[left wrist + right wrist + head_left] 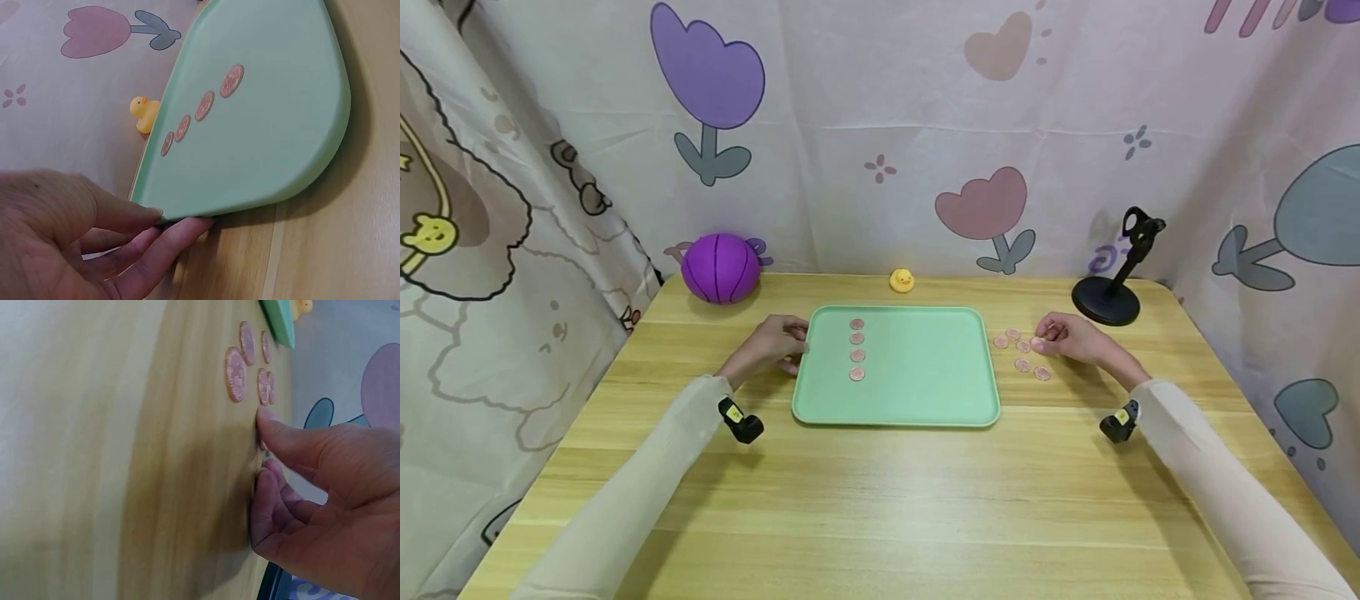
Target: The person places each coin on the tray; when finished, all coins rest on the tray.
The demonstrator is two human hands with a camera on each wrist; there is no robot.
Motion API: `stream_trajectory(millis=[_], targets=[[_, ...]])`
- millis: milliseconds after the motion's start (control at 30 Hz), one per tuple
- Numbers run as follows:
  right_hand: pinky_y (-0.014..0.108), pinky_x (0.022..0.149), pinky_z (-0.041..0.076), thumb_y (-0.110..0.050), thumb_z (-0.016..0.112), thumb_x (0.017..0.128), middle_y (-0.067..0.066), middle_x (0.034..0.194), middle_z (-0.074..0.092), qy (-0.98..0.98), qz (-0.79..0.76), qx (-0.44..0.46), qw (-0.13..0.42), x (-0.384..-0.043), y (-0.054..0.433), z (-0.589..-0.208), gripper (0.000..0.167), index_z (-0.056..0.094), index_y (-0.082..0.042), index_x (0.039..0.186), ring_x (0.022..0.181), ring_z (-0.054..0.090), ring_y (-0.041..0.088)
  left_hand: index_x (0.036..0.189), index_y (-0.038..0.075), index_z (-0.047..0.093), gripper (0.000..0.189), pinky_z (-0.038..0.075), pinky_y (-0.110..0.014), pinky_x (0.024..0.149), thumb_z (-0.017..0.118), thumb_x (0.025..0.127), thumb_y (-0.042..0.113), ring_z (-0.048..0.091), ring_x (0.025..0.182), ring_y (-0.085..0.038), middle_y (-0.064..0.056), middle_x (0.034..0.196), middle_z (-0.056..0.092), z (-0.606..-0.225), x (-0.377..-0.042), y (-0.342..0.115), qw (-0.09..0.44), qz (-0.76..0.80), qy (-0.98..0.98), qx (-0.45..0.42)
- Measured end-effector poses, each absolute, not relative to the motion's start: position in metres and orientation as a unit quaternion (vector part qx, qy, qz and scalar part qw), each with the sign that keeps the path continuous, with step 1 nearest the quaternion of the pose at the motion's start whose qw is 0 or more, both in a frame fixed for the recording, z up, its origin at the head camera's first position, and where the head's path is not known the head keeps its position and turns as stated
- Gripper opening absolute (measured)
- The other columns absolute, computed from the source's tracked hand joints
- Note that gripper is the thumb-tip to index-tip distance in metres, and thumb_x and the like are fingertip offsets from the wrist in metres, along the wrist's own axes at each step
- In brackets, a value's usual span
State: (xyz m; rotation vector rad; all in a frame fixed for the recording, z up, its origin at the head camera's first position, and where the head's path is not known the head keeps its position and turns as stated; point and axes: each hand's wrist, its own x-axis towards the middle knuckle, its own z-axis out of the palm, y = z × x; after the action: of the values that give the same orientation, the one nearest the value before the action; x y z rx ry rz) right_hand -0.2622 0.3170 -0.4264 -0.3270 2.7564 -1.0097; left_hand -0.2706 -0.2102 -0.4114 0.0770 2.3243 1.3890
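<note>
On the wooden table lies a mint-green tray [925,367] with a column of copper-coloured coins [857,356] on its left part. My left hand [777,340] pinches the tray's left rim; in the left wrist view the thumb [128,215] lies on the edge and the fingers [159,253] beneath it. Right of the tray, my right hand [1070,337] has its thumb and fingertips around one coin [1037,343] low at the tabletop. In the right wrist view that coin is partly hidden by the thumb [287,434]. Several loose coins [236,375] lie flat beside that hand.
Behind the tray sits a small yellow rubber duck [902,281]. A purple ball [721,268] stands at the back left, and a black stand [1107,300] rises behind my right hand. A printed curtain [850,83] hangs along the table's back edge.
</note>
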Motion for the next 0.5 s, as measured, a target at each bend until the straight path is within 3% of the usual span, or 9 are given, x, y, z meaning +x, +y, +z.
stream_trajectory(millis=[200,500], targets=[[0.021,0.059,0.058,-0.003,0.071,0.099,0.017,0.086,0.065,0.918,-0.381,-0.068,0.088,-0.262,0.310,-0.416,0.018,0.057,0.010,0.100,0.071,0.063,0.014,0.151,-0.014,0.041,0.055,0.068,-0.031,0.067,0.057,0.100,-0.006,0.064,0.089,-0.024,-0.024,0.123,0.054,-0.410,-0.270,-0.208,0.203,0.495,0.845,0.022],[0.025,0.071,0.063,-0.011,0.068,0.102,0.017,0.097,0.073,0.886,-0.456,-0.049,0.073,-0.258,0.270,-0.397,0.026,0.065,0.012,0.113,0.076,0.070,0.013,0.152,-0.011,0.043,0.053,0.067,-0.030,0.066,0.056,0.101,-0.005,0.064,0.090,-0.024,-0.023,0.124,0.054,-0.410,-0.269,-0.202,0.206,0.489,0.848,0.021]])
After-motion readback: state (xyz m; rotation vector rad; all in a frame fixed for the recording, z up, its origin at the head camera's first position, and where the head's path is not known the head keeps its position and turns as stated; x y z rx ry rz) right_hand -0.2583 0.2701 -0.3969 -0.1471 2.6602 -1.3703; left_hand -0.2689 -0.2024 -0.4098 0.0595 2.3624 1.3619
